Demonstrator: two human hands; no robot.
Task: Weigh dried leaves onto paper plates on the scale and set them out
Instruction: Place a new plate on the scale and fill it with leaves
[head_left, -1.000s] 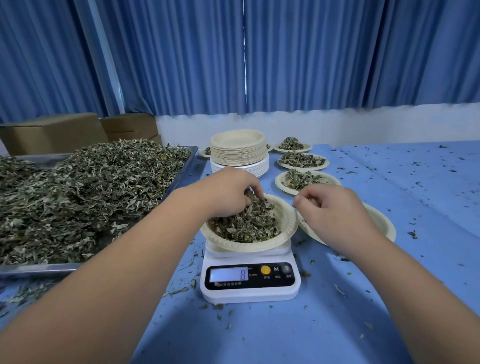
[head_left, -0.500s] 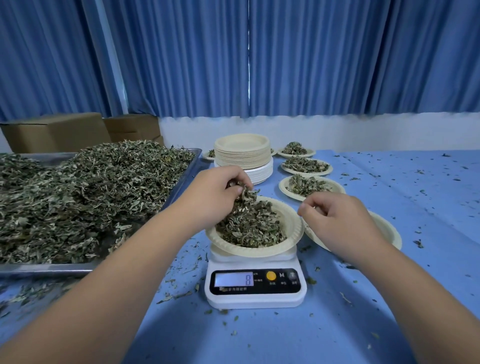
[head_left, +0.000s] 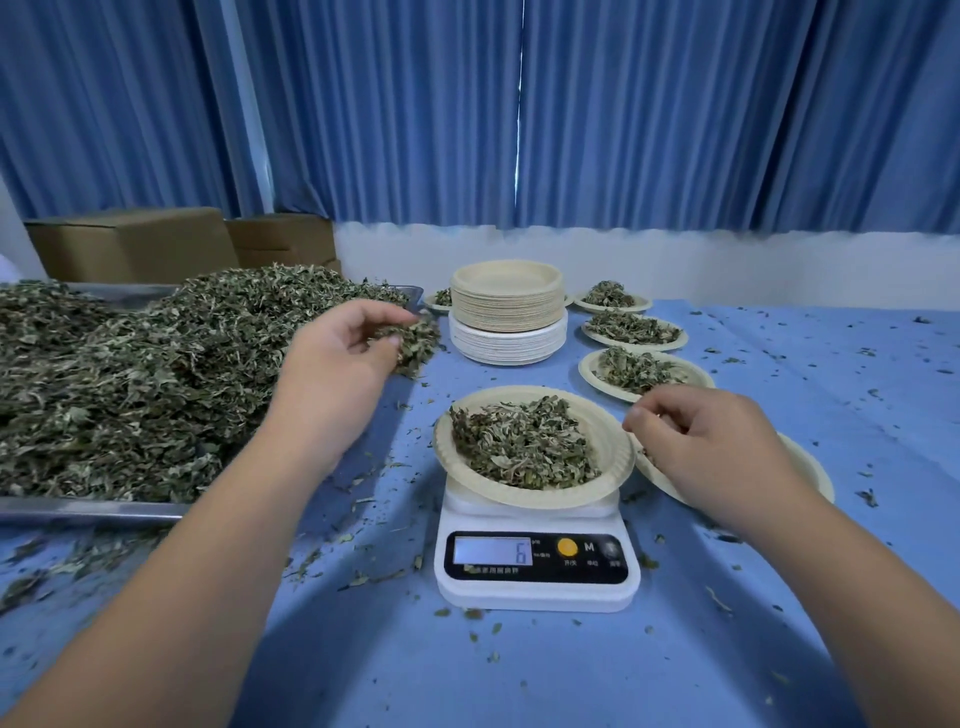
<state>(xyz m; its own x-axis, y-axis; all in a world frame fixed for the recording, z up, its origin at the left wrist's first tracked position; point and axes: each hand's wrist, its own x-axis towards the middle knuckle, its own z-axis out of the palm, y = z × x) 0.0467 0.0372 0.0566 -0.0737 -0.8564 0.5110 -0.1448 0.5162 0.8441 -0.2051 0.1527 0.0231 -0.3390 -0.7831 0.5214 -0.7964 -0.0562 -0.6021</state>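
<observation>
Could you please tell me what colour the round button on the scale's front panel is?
The round button is orange-yellow; the head view shows it.

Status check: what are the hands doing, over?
Left hand grips a leaf clump by the tray. Right hand curled beside the plate, grip unclear. Scale shows 6. Nothing blocking.

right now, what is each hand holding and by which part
The left hand holds a clump of dried leaves between thumb and fingertips. The right hand is curled; whether it pinches anything cannot be told.
</observation>
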